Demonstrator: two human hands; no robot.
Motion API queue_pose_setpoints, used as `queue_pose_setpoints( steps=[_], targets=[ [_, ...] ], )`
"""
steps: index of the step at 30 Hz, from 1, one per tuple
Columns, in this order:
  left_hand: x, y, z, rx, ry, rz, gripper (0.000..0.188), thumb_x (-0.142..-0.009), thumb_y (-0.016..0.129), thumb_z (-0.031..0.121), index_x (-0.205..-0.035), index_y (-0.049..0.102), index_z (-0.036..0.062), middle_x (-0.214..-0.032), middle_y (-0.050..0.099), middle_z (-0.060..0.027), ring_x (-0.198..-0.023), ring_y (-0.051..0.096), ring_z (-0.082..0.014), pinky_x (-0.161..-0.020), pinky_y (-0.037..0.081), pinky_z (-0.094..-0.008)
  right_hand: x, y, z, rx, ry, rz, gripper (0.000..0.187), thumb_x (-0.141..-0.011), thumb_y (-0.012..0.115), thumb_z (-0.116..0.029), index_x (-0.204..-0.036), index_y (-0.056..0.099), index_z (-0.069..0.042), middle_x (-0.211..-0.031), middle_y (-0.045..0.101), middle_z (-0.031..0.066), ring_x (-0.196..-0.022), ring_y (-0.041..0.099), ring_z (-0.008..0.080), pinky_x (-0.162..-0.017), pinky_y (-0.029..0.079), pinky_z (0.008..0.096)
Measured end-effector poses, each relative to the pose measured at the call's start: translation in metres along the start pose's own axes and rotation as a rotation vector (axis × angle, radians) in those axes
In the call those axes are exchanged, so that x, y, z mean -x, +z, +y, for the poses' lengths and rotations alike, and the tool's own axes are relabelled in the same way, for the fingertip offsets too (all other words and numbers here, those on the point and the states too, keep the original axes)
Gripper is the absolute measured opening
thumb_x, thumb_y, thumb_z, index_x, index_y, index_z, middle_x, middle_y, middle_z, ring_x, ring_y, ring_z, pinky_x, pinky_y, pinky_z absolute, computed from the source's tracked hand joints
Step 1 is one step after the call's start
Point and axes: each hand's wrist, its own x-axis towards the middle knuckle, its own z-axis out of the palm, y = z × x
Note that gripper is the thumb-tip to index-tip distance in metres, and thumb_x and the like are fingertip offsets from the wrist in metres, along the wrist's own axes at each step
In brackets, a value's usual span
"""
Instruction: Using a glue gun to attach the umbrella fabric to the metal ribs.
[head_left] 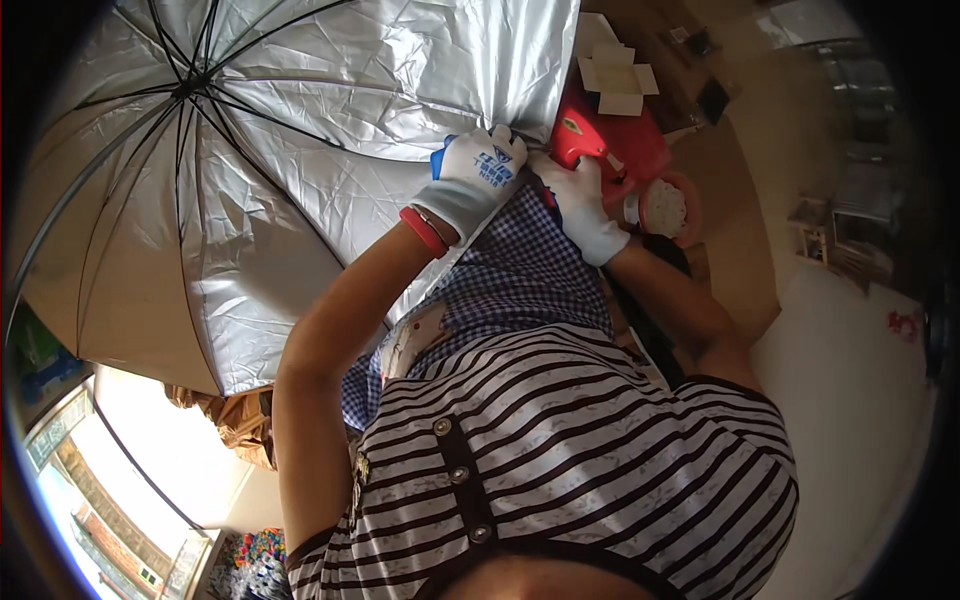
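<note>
A large opened umbrella [290,120] with a silvery lining and thin black ribs fills the upper left. My left hand [485,165], in a white and blue work glove, is closed on the umbrella's edge, bunching the fabric near a rib's end. Close beside it is my right hand [582,207], also gloved, its fingers bent in against the same edge and its thumb raised. Whatever lies in the right fingers is too hidden to name. Under both hands, a blue checked cloth [525,255] covers my lap.
Right of the hands lie a red plastic item [635,145], a small open carton [617,80] and a pink round container [690,205] with white contents. Brown paper-like material [235,425] sits below the umbrella at left. A bright window [100,510] is at lower left.
</note>
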Motion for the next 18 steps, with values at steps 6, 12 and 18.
queue_pose_setpoints(
  steps=[6,12,18],
  targets=[
    [0.003,-0.003,-0.013,0.141,0.045,0.034,0.034,-0.083,0.065,0.039,-0.099,0.061,0.0089,-0.093,0.062,-0.0128,-0.081,0.065,-0.0329,-0.071,0.052,-0.0406,-0.013,-0.005,-0.003,0.08,-0.004,-0.004,0.009,-0.084,0.069,-0.004,-0.09,0.065,0.001,-0.083,0.065,0.0,-0.069,0.059,0.0078,-0.059,0.046,0.024],
    [0.009,-0.007,-0.025,0.191,-0.091,-0.149,0.028,-0.089,0.057,0.035,-0.1,0.058,0.0092,-0.1,0.063,-0.0141,-0.089,0.065,-0.0326,-0.073,0.052,-0.0423,-0.02,-0.004,0.005,0.217,-0.349,-0.037,0.005,-0.085,0.066,-0.003,-0.091,0.064,-0.002,-0.077,0.062,-0.0018,-0.064,0.055,0.0061,-0.052,0.043,0.0234],
    [-0.017,0.0,-0.017,0.396,0.0,0.184,0.033,-0.084,0.064,0.026,-0.107,0.057,0.0034,-0.113,0.061,-0.0192,-0.094,0.064,-0.0367,-0.079,0.052,-0.0438,-0.022,-0.01,0.025,-0.065,-0.109,-0.014,0.007,-0.09,0.063,-0.007,-0.095,0.065,-0.003,-0.081,0.064,0.0002,-0.068,0.058,0.0064,-0.058,0.046,0.0214]
  ],
)
